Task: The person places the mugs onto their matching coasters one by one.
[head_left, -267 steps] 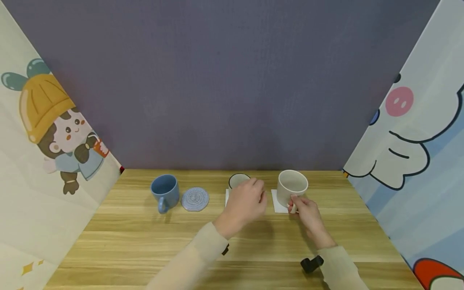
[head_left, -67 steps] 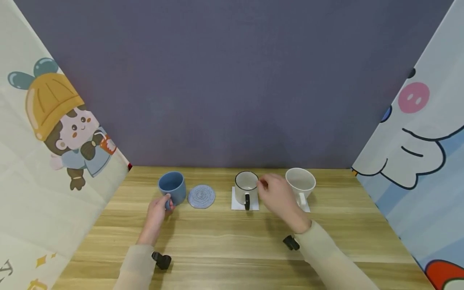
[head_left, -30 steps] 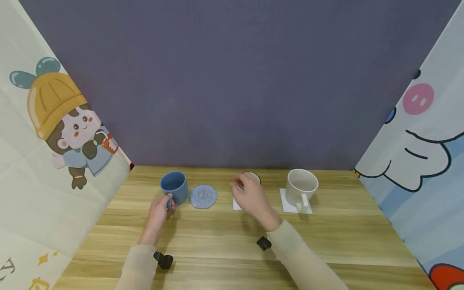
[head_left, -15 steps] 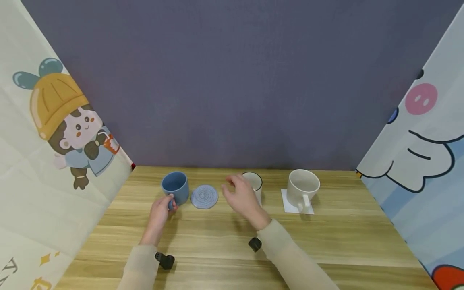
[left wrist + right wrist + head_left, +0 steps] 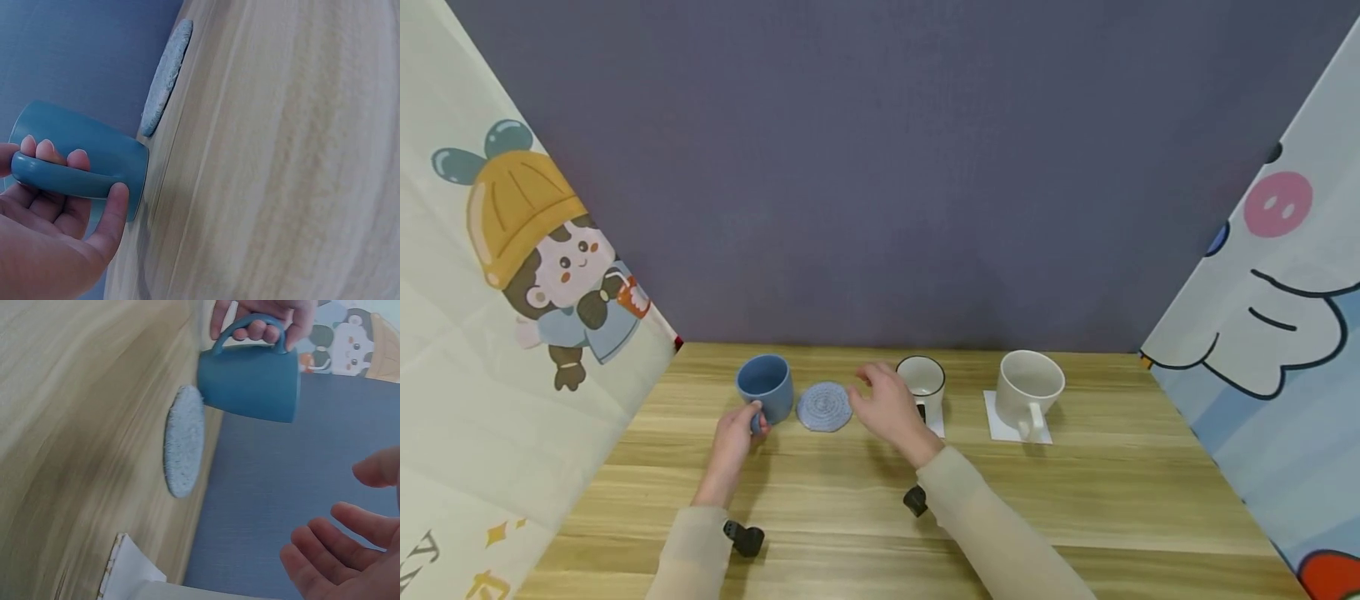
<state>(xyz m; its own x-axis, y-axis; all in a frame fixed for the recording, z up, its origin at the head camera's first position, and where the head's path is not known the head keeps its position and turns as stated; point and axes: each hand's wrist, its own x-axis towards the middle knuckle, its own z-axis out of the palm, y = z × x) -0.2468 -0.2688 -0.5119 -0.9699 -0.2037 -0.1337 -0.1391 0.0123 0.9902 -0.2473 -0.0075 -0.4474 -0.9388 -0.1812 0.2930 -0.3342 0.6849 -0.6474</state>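
My left hand (image 5: 732, 440) grips the handle of a blue mug (image 5: 772, 396) at the left of the row; in the left wrist view its fingers (image 5: 112, 219) curl round the handle. The mug is upright, and I cannot tell whether its base touches the table. Just right of it lies a round grey-blue woven coaster (image 5: 825, 407). My right hand (image 5: 891, 408) hovers between that coaster and a black-rimmed white mug (image 5: 931, 403), fingers loosely bent and holding nothing. This hand partly hides the black-rimmed mug and its white square coaster (image 5: 937, 425).
A larger white mug (image 5: 1017, 402) stands on another white square coaster (image 5: 997, 427) at the right. Behind the wooden table (image 5: 850, 517) rises a dark grey panel (image 5: 880, 183). Printed cloths hang on both sides.
My right hand let go of the large white mug's handle and moved left past the black-rimmed mug. My left hand went from the middle to the blue mug's handle and stays there.
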